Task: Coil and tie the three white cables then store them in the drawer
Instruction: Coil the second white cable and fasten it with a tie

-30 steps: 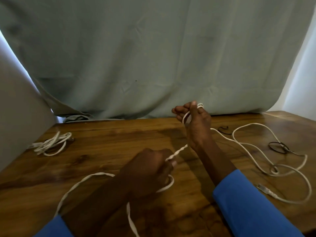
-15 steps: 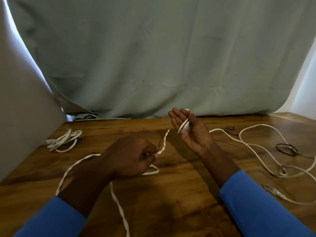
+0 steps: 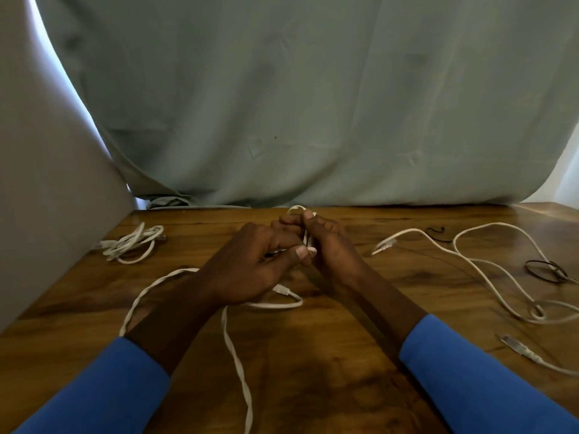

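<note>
A flat white cable (image 3: 237, 364) trails from the table's front edge up to my two hands at the centre. My right hand (image 3: 326, 242) holds a short loop of it upright, the loop's top showing above my fingers. My left hand (image 3: 253, 264) presses against the right one, thumb and fingers pinching the same cable. A second white cable (image 3: 488, 277) lies loose and winding on the right. A third white cable (image 3: 131, 242) lies bundled at the far left.
The wooden table (image 3: 360, 355) ends at a grey-green curtain (image 3: 313, 104) behind. A grey panel (image 3: 47, 198) stands on the left. A black tie loop (image 3: 545, 270) and a smaller black tie (image 3: 436, 230) lie at the right.
My left hand has moved up and right to meet my right hand, bringing more cable with it. My right hand has closed around the loop it held open before.
</note>
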The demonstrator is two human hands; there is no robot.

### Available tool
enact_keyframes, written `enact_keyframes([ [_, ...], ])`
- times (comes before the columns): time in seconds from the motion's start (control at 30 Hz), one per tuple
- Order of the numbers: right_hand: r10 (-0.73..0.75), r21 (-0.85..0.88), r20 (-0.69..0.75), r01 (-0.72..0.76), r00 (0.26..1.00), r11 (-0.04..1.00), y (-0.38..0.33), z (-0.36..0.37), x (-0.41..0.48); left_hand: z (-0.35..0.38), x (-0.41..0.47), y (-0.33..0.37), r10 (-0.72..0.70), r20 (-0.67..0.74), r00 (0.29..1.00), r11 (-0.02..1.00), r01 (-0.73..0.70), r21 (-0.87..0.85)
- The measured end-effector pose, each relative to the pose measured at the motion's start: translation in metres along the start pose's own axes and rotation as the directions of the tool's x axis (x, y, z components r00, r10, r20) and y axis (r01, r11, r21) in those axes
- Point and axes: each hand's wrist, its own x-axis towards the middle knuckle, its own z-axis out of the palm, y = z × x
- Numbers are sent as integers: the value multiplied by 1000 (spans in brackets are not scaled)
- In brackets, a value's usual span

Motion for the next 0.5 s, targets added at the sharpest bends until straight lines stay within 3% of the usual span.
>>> enact_keyframes([
  [0.17, 108, 74, 110, -116, 988, 990, 5, 12, -7, 0, 2, -10, -98, -175, 980, 981, 64, -185],
  [0.33, 143, -35, 158, -139, 977, 990, 7, 15, -10, -6, 2, -19, -82, -396, 915, 997, 77, -28],
  [0.5, 233, 167, 303, -293, 924, 941, 7, 12, -8, -6, 3, -29, -190, -471, 861, 982, 162, -100],
])
